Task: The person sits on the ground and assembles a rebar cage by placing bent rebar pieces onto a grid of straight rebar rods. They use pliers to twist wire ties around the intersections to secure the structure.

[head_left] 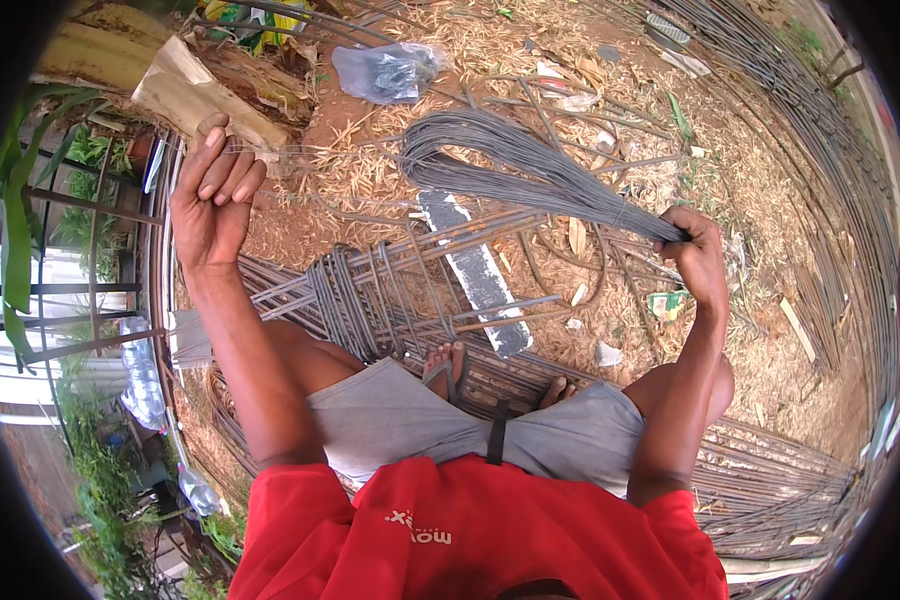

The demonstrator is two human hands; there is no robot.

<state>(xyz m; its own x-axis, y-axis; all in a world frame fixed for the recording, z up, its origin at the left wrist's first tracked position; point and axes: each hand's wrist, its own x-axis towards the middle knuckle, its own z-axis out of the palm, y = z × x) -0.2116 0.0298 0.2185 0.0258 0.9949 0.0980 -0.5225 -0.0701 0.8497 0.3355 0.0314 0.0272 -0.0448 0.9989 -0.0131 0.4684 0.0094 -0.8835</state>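
My right hand [700, 255] is closed around the narrow, gathered end of a looped bundle of grey binding wire [530, 165]. The loop's wide rounded end points left, held up over the ground. My left hand [215, 185] is raised at the upper left, its fingers curled in a pinch. From it a few thin wire strands [320, 150] run across toward the bundle's rounded end. Below the bundle, a stack of bent steel stirrups [345, 300] sits around long steel rods in front of my knees.
A paint-worn black-and-white board [475, 275] lies under the rods. A clear plastic bag [385, 72] rests near a cut plant trunk [110, 55]. Long steel rods [810, 130] curve along the right. A metal-bar fence [90, 290] and plastic bottle [142, 375] stand left.
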